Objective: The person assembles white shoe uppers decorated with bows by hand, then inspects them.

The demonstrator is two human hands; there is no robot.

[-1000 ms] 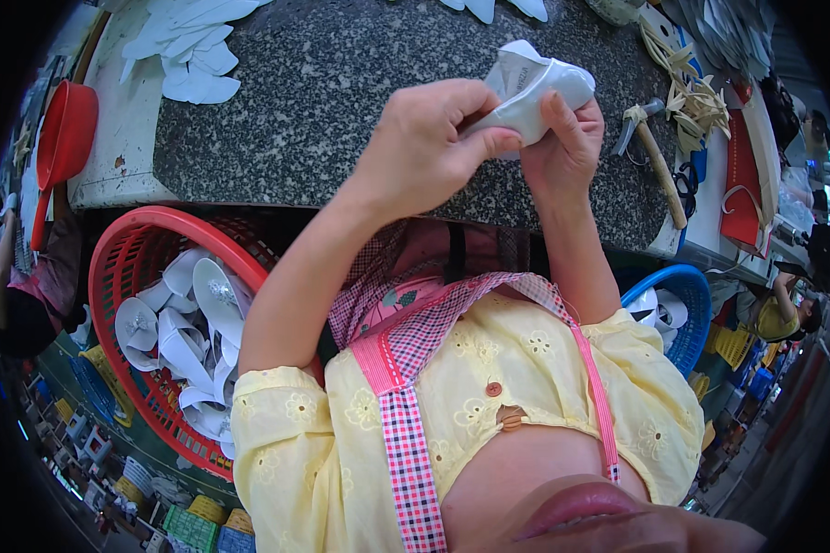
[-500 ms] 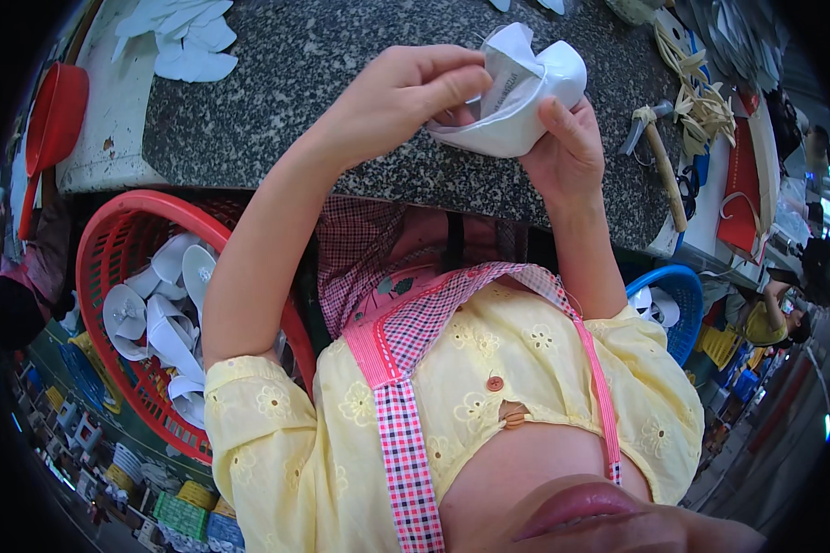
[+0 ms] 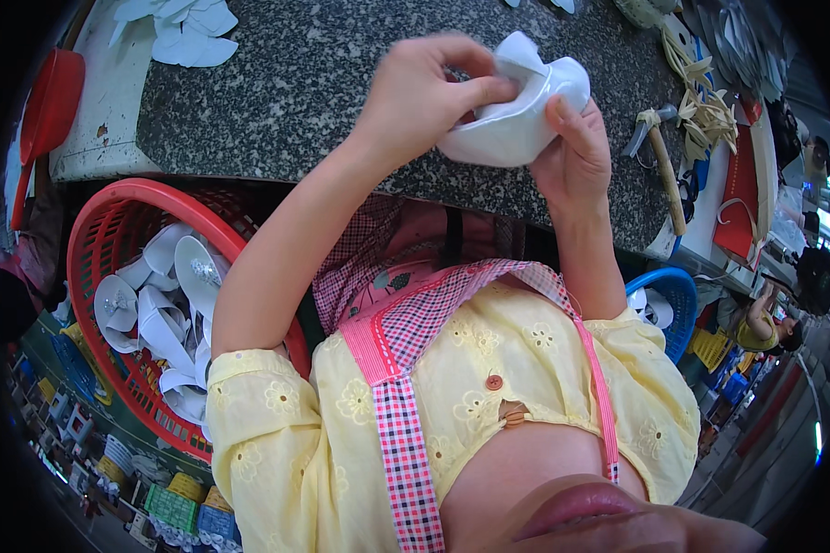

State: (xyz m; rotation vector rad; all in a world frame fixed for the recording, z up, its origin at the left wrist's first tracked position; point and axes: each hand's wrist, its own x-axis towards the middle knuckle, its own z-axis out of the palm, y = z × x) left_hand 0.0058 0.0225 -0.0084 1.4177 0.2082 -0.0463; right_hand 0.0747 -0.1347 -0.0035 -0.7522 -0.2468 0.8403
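A glossy white shoe upper (image 3: pixel 503 138) is held just above the near edge of the speckled stone tabletop (image 3: pixel 277 101). My right hand (image 3: pixel 576 152) cups its rounded side, thumb pressed on the outside. Thumb and fingers of my left hand (image 3: pixel 429 92) are closed at the upper's opening, around its inner edge. Some of those fingertips are hidden inside the fold. A pointed white flap stands up beside them.
Flat white cut pieces (image 3: pixel 194 37) lie at the far left. On the right are a wooden-handled hammer (image 3: pixel 664 170) and beige strips (image 3: pixel 705 115). Below the table edge stand a red basket (image 3: pixel 111 195) of white uppers and a blue basket (image 3: pixel 684 309). A red pan (image 3: pixel 55 101) is left.
My left hand has shifted right and closed over the upper's opening, covering the printed inner lining that showed before. The upper has moved slightly right and down with my right hand.
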